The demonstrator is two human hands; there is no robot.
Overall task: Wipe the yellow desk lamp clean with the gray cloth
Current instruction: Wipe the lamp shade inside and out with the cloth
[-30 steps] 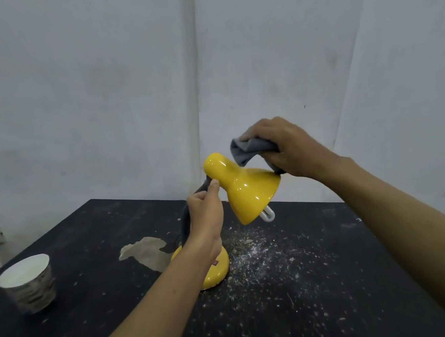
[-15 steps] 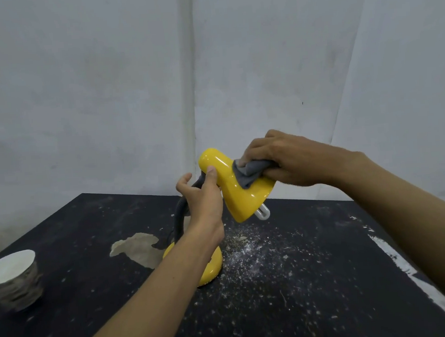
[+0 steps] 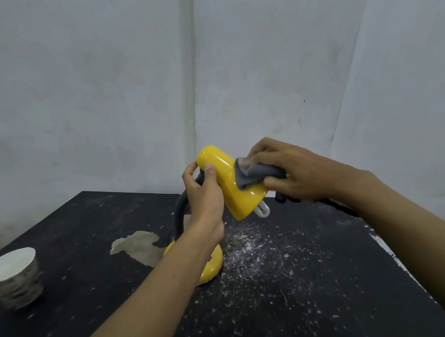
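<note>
So, mid-wipe: right hand (image 3: 292,171) pinches the bunched gray cloth (image 3: 251,175) against the shade of the yellow desk lamp (image 3: 231,194), which stands mid-tabletop (image 3: 316,280). Left hand (image 3: 204,193) grips the lamp's neck just behind the shade. Next up, probably the neck and base.

Black counter (image 3: 318,306): yellow desk lamp (image 3: 234,196) stands on it; white dust (image 3: 261,247) right of lamp, tan patch (image 3: 137,246) left, cup (image 3: 11,277) far left.

One yellow desk lamp (image 3: 230,186) with one white bulb (image 3: 262,210). One gray cloth (image 3: 248,176). One paper cup (image 3: 13,281). One black table (image 3: 317,301) with one pale patch (image 3: 137,246) — and two hands: one left hand (image 3: 205,199), one right hand (image 3: 294,171).
</note>
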